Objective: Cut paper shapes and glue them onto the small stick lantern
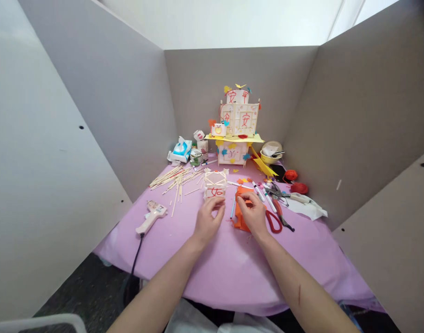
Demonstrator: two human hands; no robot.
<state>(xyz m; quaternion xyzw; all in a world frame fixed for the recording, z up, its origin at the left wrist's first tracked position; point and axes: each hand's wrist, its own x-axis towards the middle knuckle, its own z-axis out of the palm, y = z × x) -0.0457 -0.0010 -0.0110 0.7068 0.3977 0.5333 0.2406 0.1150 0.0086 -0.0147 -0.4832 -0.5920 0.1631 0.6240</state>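
Observation:
My left hand (210, 218) is in front of a small stick-framed paper lantern (215, 181) with a red character on its front panel. Its fingers are curled toward the thumb and overlap the lantern's lower edge; I cannot tell whether they touch it. My right hand (252, 213) is over a sheet of orange paper (241, 223), thumb and forefinger pinched together. Whatever lies between the fingertips of either hand is too small to make out. A blue pen-like stick (233, 208) lies between the hands, beside the paper.
A decorated paper tower (239, 120) stands at the back. To the left are wooden sticks (177, 178), a glue gun (152, 216) with a cord, and wipes (181, 149). Red-handled scissors (273, 222), pliers (284, 216), markers (270, 201) and red yarn (298, 188) lie right. Grey panels surround the table.

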